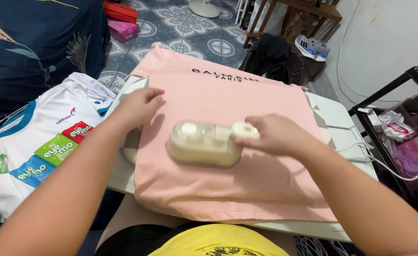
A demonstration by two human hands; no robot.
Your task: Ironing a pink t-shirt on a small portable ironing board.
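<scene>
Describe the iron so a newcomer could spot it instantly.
Start at the white ironing board in the middle of the view, covered by a pink cotton T-shirt. On the shirt's middle sits the small cream plastic iron, the right hand gripping its handle end while the left hand presses the shirt's edge. It is the only hard, rounded thing on the fabric.

One head-worn camera looks steeply down and forward from close above the ironing board (341,124), taking in both forearms, with the tiled floor (180,23) beyond.
</scene>
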